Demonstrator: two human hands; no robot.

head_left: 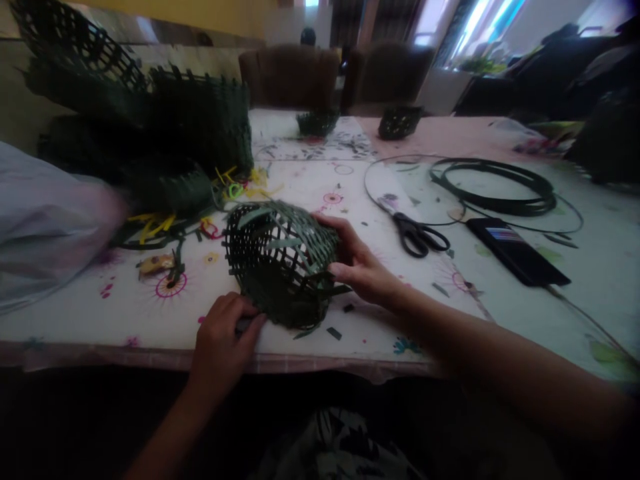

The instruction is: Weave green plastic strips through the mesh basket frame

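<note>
A dark green woven basket (280, 287) lies tilted on its side on the table, its open lattice and loose strip ends showing. My right hand (363, 263) grips its right side, thumb in front and fingers partly hidden behind the weave. At the lower left rim, my left hand (227, 333) is closed in a pinch against the table. Something small and greyish shows between its thumb and finger, too dim to name. Cut bits of green strip (334, 333) are scattered beside the basket.
Black-handled scissors (417, 235), a coil of green strip (500, 187) and a dark phone (517, 252) with a cable lie at right. Several larger woven baskets (205, 113) are stacked at left behind a whitish plastic bag (45, 227). Two small baskets (400, 123) stand farther back.
</note>
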